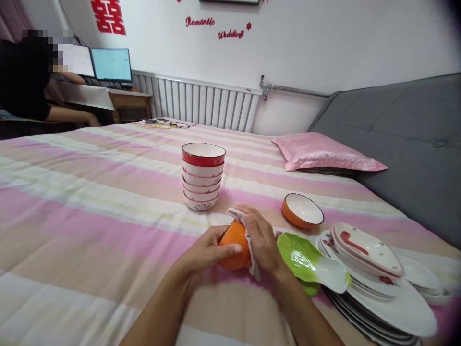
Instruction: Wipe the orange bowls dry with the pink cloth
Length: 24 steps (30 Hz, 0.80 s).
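Observation:
My left hand [212,247] grips an orange bowl [234,245] from the left, thumb across its side. Against the bowl's right side my right hand [261,238] presses a white cloth [240,217], fingers closed over the cloth. Both hands are low over the striped bed cover, just in front of a stack of red-and-white bowls [202,177]. A second orange bowl [302,210] with a white inside sits on the bed to the right.
A green leaf-shaped dish [309,262] and a pile of white plates [382,288] lie at the right. A pink pillow [324,153] rests by the grey headboard [414,139]. Far left, a person [29,86] sits at a desk with monitors [111,65].

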Each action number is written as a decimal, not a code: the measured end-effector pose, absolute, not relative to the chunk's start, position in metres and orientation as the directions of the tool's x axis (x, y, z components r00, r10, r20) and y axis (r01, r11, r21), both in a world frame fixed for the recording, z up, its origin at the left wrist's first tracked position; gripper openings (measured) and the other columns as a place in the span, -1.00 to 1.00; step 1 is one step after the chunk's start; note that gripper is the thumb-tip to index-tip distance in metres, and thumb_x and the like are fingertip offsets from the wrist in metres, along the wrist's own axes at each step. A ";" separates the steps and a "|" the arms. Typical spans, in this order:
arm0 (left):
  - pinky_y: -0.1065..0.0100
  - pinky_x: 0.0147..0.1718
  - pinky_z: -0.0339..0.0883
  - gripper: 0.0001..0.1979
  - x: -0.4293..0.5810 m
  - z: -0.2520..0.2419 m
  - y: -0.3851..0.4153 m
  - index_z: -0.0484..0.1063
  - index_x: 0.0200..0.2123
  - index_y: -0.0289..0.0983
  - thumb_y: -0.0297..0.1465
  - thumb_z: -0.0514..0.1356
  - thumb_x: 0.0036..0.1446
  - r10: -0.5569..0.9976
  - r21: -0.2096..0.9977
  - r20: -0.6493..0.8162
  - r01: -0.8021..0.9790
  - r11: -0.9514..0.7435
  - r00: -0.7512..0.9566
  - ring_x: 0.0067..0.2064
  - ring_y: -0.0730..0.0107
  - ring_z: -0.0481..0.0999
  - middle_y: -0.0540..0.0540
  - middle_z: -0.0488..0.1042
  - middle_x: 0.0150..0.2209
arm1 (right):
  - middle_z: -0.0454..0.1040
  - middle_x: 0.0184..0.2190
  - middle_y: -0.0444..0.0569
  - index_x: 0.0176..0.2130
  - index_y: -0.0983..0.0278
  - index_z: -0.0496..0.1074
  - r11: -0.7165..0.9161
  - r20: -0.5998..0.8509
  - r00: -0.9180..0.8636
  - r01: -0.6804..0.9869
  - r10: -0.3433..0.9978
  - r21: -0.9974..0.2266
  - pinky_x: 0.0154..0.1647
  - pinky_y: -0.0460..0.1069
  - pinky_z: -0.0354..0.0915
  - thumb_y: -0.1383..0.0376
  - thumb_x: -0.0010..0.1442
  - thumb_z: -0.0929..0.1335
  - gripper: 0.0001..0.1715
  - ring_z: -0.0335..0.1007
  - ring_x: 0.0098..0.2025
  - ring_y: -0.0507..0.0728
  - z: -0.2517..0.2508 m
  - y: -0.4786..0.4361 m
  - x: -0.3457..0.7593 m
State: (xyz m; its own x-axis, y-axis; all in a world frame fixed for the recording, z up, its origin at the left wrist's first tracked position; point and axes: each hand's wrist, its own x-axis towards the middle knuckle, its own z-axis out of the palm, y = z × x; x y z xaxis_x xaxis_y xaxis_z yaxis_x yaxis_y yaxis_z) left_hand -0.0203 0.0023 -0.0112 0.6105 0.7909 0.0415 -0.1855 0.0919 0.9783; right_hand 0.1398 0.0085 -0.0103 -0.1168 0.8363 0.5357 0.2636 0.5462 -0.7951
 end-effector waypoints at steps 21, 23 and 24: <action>0.46 -0.57 0.05 -0.84 -0.034 -0.016 0.008 0.36 -0.56 -0.33 -0.38 0.27 -0.22 0.786 0.875 -0.291 0.484 -0.012 0.545 -0.53 0.49 0.17 0.09 0.23 -0.59 | 0.42 0.08 -0.08 0.00 0.13 0.43 0.546 0.578 -0.113 0.513 0.808 -0.663 0.26 0.13 0.11 0.17 0.37 0.09 -0.57 0.18 0.21 0.12 -0.016 0.009 0.139; 0.46 -0.58 0.01 -0.84 -0.033 -0.016 0.008 0.32 -0.60 -0.32 -0.37 0.24 -0.20 0.796 0.865 -0.284 0.501 -0.029 0.535 -0.53 0.50 0.15 0.09 0.21 -0.60 | 0.39 0.10 -0.05 0.04 0.14 0.39 0.512 0.565 -0.052 0.498 0.823 -0.700 0.24 0.14 0.13 0.14 0.36 0.11 -0.58 0.19 0.21 0.13 -0.018 0.009 0.138; 0.46 -0.59 0.02 -0.84 -0.032 -0.016 0.008 0.32 -0.60 -0.31 -0.36 0.25 -0.20 0.796 0.861 -0.284 0.507 -0.033 0.534 -0.53 0.50 0.16 0.08 0.21 -0.59 | 0.37 0.12 -0.03 0.08 0.16 0.35 0.489 0.553 -0.019 0.492 0.833 -0.720 0.23 0.15 0.14 0.11 0.34 0.14 -0.57 0.21 0.21 0.15 -0.019 0.009 0.138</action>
